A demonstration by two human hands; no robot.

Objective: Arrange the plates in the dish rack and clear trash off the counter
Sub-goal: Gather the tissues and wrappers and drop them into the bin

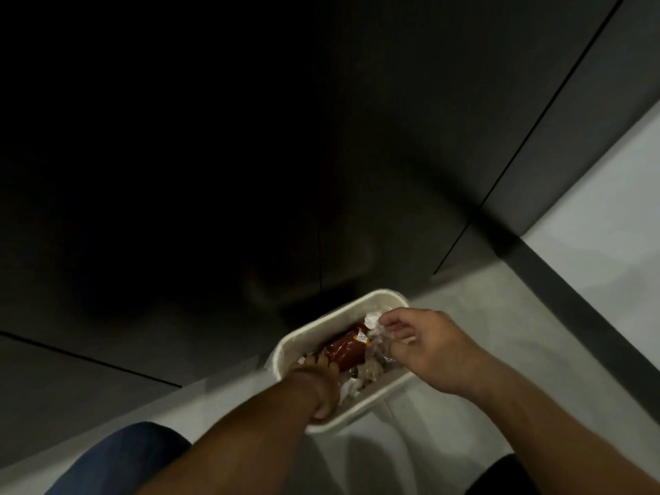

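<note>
The trash lies in a white bin (335, 316) seen from straight above, standing on a pale grey floor (464, 441) right against dark cabinet fronts (214, 173). Inside the bin a red-brown packet (346, 348) with a small yellow label lies across the middle, with crumpled white paper (351, 385) below it toward the near wall and more pale scraps around it.

A crinkled clear plastic wrapper (375, 334) sits at the far right side of the bin's opening, just beside the packet. The right hand (428, 348) is over that side of the bin, and its curled fingers (389, 319) and thumb pinch the wrapper.

The left hand (318, 384) reaches in over the near left rim. Its fingertips end at the near end of the red-brown packet, and its thumb lies by the near rim. Whether this hand grips anything cannot be told, since the fingers are partly hidden among the scraps and the picture is dim there.

Both bare forearms come in from the bottom edge. A knee in blue fabric (118, 455) shows at lower left and a dark shape (507, 476) at lower right, on either side of the bin
</note>
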